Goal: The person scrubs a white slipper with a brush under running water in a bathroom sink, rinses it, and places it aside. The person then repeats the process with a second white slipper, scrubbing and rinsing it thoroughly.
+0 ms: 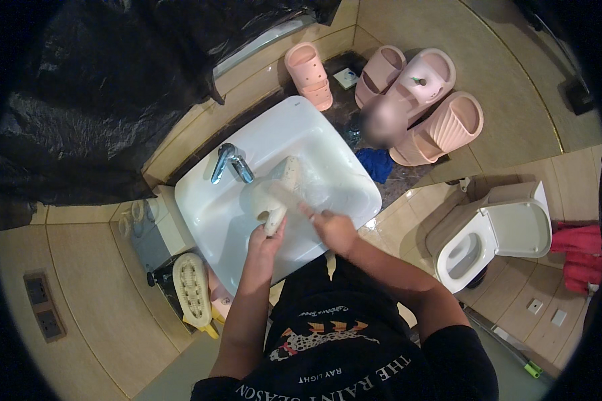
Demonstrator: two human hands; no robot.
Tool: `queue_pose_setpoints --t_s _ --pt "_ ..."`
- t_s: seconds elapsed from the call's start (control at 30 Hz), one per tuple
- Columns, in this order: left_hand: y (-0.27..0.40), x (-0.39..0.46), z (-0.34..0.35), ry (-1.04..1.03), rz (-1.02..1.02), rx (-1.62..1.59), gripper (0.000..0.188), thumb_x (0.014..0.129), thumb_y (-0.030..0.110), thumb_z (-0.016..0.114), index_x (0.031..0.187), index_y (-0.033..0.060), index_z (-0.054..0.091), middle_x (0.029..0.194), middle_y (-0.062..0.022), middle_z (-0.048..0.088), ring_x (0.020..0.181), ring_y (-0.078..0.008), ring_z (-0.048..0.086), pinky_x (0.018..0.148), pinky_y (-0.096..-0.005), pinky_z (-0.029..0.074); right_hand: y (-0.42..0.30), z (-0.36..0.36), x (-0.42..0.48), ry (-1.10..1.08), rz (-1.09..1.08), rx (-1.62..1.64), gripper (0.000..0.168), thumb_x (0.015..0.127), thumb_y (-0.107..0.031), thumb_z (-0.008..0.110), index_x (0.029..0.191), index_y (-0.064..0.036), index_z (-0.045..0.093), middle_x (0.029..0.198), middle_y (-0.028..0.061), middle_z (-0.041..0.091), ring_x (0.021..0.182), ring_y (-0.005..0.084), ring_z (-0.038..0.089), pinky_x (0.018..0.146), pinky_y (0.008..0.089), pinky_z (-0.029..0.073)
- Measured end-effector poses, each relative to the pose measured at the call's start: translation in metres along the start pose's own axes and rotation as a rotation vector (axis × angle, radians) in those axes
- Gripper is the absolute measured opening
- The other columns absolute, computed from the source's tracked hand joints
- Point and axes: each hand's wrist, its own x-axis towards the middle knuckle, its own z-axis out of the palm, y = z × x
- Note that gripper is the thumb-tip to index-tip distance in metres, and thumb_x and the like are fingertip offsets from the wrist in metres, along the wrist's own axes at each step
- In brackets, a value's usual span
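Inside the white washbasin [215, 230], a cream-coloured slide slipper [291, 170] is tilted on its side. My left hand [267, 241] grips the slipper's near end. In my right hand [335, 231] is the handle of a brush [285, 196], blurred by motion, whose head lies across the slipper's strap. The brush's bristles cannot be made out. Water or suds show on the basin floor around the slipper. A chrome tap [231, 164] stands on the basin's back left ledge, beside the slipper.
Several pink slippers [436, 130] rest on the dark stone counter [406, 183] to the right, near a blue cloth [374, 164]. Another pink slipper [308, 75] leans behind the basin. A cream slipper [191, 288] stands sole outward at left. A toilet [466, 255] with raised lid is at right.
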Motion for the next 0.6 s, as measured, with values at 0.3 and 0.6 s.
queue_pose_setpoints --t_s 0.3,0.6 --pt "0.005 -0.031 0.014 -0.007 -0.123 -0.152 0.031 0.097 0.011 0.035 0.122 -0.0012 0.048 0.117 -0.0219 0.054 0.103 -0.0370 0.057 0.092 -0.0481 0.050 0.023 -0.007 0.019 0.000 0.028 -0.135 0.061 0.082 -0.010 0.053 0.140 -0.028 0.040 0.073 0.0104 0.056 0.056 0.0282 0.059 0.049 0.0388 0.050" --pt "0.013 -0.033 0.008 0.131 -0.048 -0.055 0.031 0.098 0.012 0.035 0.126 0.0007 0.045 0.124 -0.0175 0.052 0.112 -0.0352 0.054 0.092 -0.0502 0.050 0.003 0.007 0.015 -0.146 -0.104 -0.112 0.049 0.088 -0.016 0.051 0.135 -0.028 0.047 0.067 0.0103 0.056 0.055 0.0261 0.059 0.050 0.0374 0.050"
